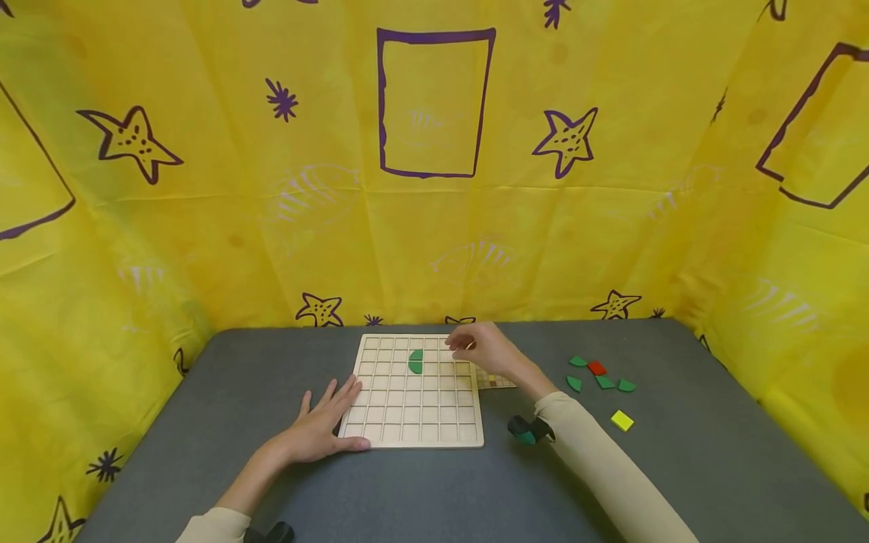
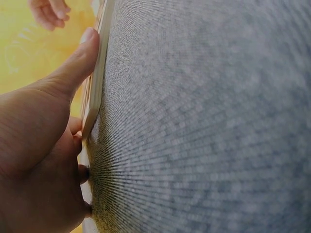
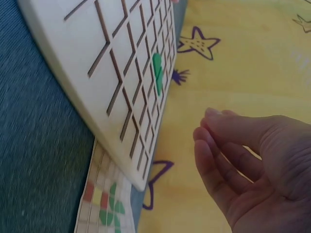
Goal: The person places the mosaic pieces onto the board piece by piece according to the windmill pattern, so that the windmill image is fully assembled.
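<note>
A pale gridded board lies flat on the table, with two green quarter-round tiles next to each other in its upper middle cells. My left hand is spread along the board's left side, its thumb at the front left corner; the left wrist view shows the thumb against the board's edge. Over the board's far right corner hovers my right hand. Its fingers are loosely bent, thumb tip near the index finger, and no tile shows between them in the right wrist view.
A patterned card with green, red and yellow shapes sticks out from under the board's right side. Farther right lie several loose green tiles, a red tile and a yellow square tile. Yellow cloth hangs behind the table.
</note>
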Action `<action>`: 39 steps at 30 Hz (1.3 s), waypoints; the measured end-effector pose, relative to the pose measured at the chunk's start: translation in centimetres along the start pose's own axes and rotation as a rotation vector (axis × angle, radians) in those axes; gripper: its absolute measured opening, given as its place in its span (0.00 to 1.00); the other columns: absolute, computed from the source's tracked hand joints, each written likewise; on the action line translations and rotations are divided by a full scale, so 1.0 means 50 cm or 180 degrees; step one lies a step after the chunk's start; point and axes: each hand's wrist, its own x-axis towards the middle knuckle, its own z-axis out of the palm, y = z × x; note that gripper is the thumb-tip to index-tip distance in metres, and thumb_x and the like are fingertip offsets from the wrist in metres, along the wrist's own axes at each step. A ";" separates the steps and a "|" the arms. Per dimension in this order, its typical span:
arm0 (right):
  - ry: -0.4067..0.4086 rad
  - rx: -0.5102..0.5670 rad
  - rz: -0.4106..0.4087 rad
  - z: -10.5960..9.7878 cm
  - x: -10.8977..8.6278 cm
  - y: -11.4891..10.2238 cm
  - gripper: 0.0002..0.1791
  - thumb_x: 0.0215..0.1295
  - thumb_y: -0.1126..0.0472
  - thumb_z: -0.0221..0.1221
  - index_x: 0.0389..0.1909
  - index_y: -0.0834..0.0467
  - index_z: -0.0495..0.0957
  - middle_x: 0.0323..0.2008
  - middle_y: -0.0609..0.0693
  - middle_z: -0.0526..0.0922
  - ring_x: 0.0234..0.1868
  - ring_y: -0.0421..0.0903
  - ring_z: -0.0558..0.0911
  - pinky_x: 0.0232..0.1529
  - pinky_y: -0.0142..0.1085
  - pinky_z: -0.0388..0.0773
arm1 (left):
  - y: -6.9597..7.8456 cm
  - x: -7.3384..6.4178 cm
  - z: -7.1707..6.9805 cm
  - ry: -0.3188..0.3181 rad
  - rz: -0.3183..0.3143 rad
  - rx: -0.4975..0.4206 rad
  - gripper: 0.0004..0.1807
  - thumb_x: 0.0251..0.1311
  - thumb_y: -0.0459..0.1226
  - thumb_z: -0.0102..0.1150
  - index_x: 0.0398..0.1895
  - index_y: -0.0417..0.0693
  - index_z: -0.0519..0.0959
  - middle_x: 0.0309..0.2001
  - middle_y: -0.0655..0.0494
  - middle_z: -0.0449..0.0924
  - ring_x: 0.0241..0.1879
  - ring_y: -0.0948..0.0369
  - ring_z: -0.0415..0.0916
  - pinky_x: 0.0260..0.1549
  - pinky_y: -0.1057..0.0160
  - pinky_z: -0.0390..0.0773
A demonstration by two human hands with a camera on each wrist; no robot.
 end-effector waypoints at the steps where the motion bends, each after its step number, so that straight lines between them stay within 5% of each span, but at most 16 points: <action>1: 0.0017 -0.0014 0.0014 -0.004 -0.004 0.004 0.12 0.62 0.69 0.65 0.47 0.64 0.83 0.40 0.56 0.85 0.41 0.47 0.83 0.45 0.39 0.80 | 0.000 0.000 0.000 -0.0001 -0.0002 0.0005 0.58 0.54 0.60 0.65 0.77 0.39 0.49 0.78 0.40 0.40 0.74 0.35 0.32 0.61 0.28 0.24; 17: 0.0292 0.0115 0.0292 -0.090 -0.081 0.080 0.13 0.63 0.69 0.64 0.49 0.62 0.83 0.45 0.60 0.85 0.44 0.51 0.83 0.48 0.46 0.80 | 0.001 0.002 0.002 -0.0019 0.0007 -0.0008 0.58 0.54 0.60 0.65 0.77 0.40 0.49 0.78 0.41 0.40 0.74 0.35 0.32 0.61 0.28 0.24; 23: 0.0359 -0.0090 0.0264 -0.105 -0.119 0.105 0.12 0.61 0.69 0.65 0.47 0.64 0.83 0.41 0.57 0.86 0.42 0.51 0.84 0.47 0.47 0.80 | -0.001 0.001 0.001 0.0008 0.0009 0.0002 0.58 0.54 0.60 0.65 0.78 0.40 0.48 0.78 0.41 0.40 0.75 0.36 0.32 0.61 0.28 0.23; 39: 0.0152 -0.0020 0.0374 -0.120 -0.183 0.168 0.17 0.57 0.70 0.67 0.49 0.68 0.82 0.44 0.60 0.86 0.45 0.57 0.85 0.45 0.45 0.81 | 0.000 0.000 0.001 -0.0008 -0.0008 0.0000 0.58 0.54 0.60 0.65 0.78 0.40 0.48 0.78 0.41 0.39 0.75 0.36 0.31 0.61 0.29 0.23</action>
